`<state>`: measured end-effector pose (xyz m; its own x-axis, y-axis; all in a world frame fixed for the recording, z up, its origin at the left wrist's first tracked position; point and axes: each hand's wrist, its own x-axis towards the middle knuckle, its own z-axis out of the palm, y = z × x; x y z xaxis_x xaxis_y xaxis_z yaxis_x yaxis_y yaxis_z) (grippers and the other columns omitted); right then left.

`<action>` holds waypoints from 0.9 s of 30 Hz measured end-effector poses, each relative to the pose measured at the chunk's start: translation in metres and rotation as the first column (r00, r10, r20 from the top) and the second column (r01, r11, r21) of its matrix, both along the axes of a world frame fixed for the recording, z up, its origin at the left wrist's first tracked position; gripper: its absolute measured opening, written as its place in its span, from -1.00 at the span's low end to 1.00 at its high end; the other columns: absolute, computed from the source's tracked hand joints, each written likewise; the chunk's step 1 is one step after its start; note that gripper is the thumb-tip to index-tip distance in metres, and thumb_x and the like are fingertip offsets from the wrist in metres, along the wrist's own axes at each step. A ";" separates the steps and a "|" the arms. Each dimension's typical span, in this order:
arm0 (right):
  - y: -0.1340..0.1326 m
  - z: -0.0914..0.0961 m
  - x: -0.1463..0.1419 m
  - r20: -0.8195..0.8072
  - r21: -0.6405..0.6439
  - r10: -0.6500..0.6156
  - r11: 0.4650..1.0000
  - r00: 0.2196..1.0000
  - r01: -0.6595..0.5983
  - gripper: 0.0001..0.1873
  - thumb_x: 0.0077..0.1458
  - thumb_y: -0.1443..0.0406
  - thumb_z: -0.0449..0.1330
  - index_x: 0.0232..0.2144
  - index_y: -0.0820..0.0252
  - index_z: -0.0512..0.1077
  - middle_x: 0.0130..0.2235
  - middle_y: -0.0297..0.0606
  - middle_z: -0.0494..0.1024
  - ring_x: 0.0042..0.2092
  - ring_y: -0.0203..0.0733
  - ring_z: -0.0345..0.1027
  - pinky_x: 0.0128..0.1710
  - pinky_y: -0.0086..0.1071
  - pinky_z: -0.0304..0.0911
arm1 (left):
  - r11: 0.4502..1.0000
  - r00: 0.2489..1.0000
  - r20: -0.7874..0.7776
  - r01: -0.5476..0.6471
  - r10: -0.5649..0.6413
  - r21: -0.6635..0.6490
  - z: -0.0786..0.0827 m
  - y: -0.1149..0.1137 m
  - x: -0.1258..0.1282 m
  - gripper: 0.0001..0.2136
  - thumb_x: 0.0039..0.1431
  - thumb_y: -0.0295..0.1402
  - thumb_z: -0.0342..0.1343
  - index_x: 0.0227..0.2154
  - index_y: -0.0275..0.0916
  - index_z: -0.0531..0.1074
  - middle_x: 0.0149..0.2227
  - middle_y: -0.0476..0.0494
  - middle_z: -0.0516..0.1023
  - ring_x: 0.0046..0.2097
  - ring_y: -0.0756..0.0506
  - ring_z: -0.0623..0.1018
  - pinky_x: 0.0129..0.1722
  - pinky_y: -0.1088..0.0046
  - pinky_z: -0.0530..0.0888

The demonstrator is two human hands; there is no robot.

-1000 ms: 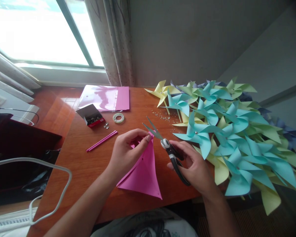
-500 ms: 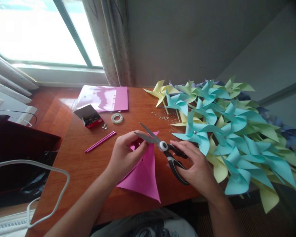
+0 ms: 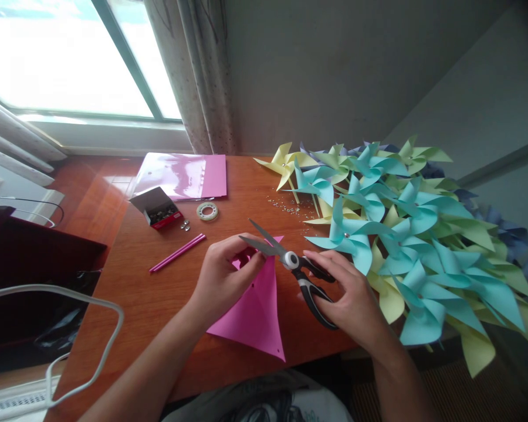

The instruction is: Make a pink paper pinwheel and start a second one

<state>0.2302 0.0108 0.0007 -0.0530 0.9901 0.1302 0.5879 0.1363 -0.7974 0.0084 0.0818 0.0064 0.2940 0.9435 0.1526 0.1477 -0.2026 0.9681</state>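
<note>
Two hands share this cut. Your left hand (image 3: 222, 275) pinches the upper corner of the folded pink paper (image 3: 253, 313), with thumb and fingers closed on it. Your right hand (image 3: 352, 296) is wrapped around the black handles of the scissors (image 3: 293, 261). The blades stand apart and point left, and the paper's tip shows between them.

The paper lies on the wooden table (image 3: 158, 299) right in front of you. Its wide lower edge sits near the table's front edge, and its top seems slightly lifted by your pinch.

Your left fingertips sit very close to the lower blade, so I judge it safer to slide the pinch a little down the paper before you close. Feed the paper deep toward the pivot, where the blades bite cleanly, instead of snipping with the tips. Hold the sheet taut so the layers do not slip, and aim along the fold line. A small dark mark shows near the paper's middle, and stopping short of it looks wise.

The pile of pinwheels (image 3: 405, 234) lies just beside your right wrist, so hold that elbow in. The pink straws (image 3: 177, 252), tape roll (image 3: 207, 211) and small open box (image 3: 157, 208) sit well apart on the left.
</note>
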 end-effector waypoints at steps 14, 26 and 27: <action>-0.002 0.002 0.000 -0.013 -0.016 0.009 1.000 1.000 -0.009 -0.46 0.08 0.32 0.34 0.13 -0.01 0.42 0.00 -0.22 0.50 -0.01 -0.08 0.44 -0.03 -0.27 0.43 | 1.000 1.000 0.005 0.008 -0.008 0.005 0.000 0.001 0.001 -0.88 0.19 -0.44 0.17 -0.33 -0.27 0.63 -0.42 -0.13 0.59 -0.36 -0.08 0.53 -0.36 0.44 0.45; 0.001 -0.008 -0.005 -0.332 -0.151 -0.160 0.982 0.930 0.115 -0.52 0.01 0.24 0.42 0.01 0.01 0.49 -0.05 -0.21 0.52 -0.11 -0.10 0.46 -0.10 -0.26 0.42 | 1.000 0.998 -0.058 -0.012 0.011 -0.010 0.001 0.000 0.002 -0.86 0.22 -0.34 0.20 -0.40 -0.28 0.55 -0.46 -0.08 0.55 -0.43 -0.02 0.46 -0.45 0.49 0.37; 0.001 -0.009 -0.007 -0.420 -0.200 -0.203 0.971 0.884 0.128 -0.53 0.01 0.22 0.43 0.00 0.01 0.49 -0.07 -0.22 0.53 -0.15 -0.12 0.46 -0.14 -0.28 0.43 | 1.000 0.998 -0.058 -0.013 0.012 -0.022 0.001 0.001 0.002 -0.85 0.22 -0.33 0.19 -0.40 -0.28 0.54 -0.46 -0.08 0.55 -0.42 -0.02 0.46 -0.44 0.49 0.38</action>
